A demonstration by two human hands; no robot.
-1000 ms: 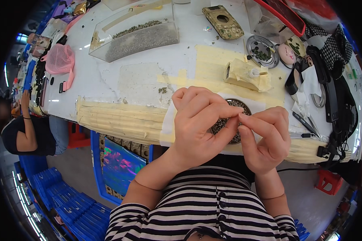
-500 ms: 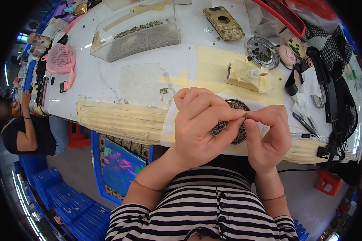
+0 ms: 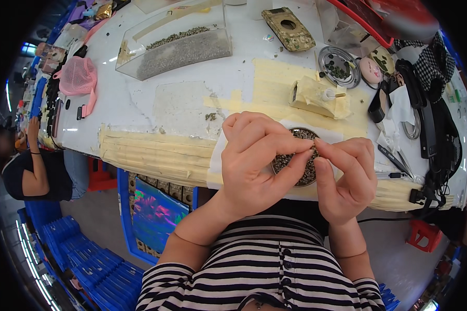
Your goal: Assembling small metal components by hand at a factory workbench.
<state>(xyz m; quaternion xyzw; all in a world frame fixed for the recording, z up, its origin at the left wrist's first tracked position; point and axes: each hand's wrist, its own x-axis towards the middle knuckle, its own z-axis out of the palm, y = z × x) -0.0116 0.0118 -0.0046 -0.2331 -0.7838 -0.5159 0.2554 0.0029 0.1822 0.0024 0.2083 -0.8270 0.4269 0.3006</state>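
Just above a round dish (image 3: 316, 180) full of tiny camouflage-coloured parts (image 3: 297, 165), my two hands meet fingertip to fingertip. My left hand (image 3: 259, 163) is closed, pinching thumb against index finger on a tiny part that the fingertips mostly hide. The index fingertip of my right hand (image 3: 346, 176) reaches to the left fingertips. Its thumb stands apart below, with nothing visible between. Beneath the dish lies a white sheet (image 3: 216, 166).
Beyond the hands are a taped block (image 3: 319, 98), a camouflage toy tank hull (image 3: 288, 30), a clear bin (image 3: 176, 52) of small parts and a round tray (image 3: 339, 67) with dark green pieces. Tweezers (image 3: 393, 158) lie right. A co-worker (image 3: 39, 168) sits left.
The right index finger has lifted slightly and its thumb has parted from it. My left hand keeps its pinch, nearly in place. A blurred dark shape has appeared at the upper right.
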